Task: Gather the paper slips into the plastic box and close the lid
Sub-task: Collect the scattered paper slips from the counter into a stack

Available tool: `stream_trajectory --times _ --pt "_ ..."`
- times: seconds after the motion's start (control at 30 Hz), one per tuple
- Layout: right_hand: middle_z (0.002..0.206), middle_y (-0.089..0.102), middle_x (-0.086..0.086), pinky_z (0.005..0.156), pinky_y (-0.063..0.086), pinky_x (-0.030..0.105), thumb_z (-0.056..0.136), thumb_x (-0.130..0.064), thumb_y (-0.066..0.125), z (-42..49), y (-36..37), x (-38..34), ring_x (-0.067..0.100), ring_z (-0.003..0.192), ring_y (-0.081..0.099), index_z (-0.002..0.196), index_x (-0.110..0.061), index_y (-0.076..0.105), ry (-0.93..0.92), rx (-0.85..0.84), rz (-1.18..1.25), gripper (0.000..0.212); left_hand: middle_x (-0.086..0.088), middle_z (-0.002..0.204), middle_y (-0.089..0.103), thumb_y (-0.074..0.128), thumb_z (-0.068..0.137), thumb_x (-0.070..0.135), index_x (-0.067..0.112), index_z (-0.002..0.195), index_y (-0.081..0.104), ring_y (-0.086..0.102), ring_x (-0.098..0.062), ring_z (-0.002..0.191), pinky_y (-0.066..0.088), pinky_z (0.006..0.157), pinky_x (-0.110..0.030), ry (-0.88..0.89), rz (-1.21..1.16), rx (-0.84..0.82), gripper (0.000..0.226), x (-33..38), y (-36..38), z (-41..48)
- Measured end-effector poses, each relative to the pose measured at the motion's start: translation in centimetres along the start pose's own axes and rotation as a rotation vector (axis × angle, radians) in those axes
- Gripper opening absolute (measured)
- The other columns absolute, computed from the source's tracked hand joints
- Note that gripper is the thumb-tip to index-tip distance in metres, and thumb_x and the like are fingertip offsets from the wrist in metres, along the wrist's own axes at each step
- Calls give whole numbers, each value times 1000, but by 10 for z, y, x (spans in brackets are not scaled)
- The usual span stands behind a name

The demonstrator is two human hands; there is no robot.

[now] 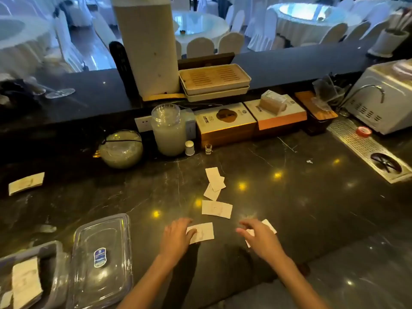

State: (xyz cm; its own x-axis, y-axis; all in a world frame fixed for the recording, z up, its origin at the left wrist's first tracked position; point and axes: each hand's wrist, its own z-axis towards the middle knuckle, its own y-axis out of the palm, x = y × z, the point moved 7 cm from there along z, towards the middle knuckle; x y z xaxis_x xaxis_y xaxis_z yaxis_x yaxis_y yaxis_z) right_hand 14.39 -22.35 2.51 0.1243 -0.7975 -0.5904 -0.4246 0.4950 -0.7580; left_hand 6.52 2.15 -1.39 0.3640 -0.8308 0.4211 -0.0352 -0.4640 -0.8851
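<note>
Your left hand [176,236] lies flat, open, on one slip [201,232]; your right hand [259,236], loosely open, covers another. Slide both together on the worktop [312,208], then carry them to the box [33,277] at far left.

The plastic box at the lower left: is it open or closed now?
Open. The clear lid lies flat on the counter beside the box, and slips show inside the uncovered box.

Two bare forearms reach in from the bottom edge, no sleeves showing. The left hand [176,238] and right hand [260,238] wear no rings, watch or gloves.
</note>
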Motion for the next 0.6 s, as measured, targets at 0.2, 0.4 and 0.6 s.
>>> stream_trajectory --times 0.2,0.4,0.6 --pt "110 66 1 87 54 36 89 -29 62 46 66 -26 20 104 62 106 -21 67 -132 -170 -271 19 0 137 49 66 88 41 25 135 49 45 -20 126 38 104 -31 -29 92 -169 53 3 54 19" --pt "130 48 4 97 47 35 93 -25 55 52 124 -19 23 120 45 139 -23 45 -227 -325 -292 47 -2 128 51 72 82 39 23 126 48 48 -19 112 39 88 -27 -144 202 -110 53 2 64 17" --pt "137 44 -1 110 34 34 94 -21 53 46 136 -8 21 128 35 139 -27 48 -244 -430 -91 46 -4 117 52 84 70 39 13 118 46 51 -22 110 43 82 -30 -424 -93 -218 67 -2 81 1"
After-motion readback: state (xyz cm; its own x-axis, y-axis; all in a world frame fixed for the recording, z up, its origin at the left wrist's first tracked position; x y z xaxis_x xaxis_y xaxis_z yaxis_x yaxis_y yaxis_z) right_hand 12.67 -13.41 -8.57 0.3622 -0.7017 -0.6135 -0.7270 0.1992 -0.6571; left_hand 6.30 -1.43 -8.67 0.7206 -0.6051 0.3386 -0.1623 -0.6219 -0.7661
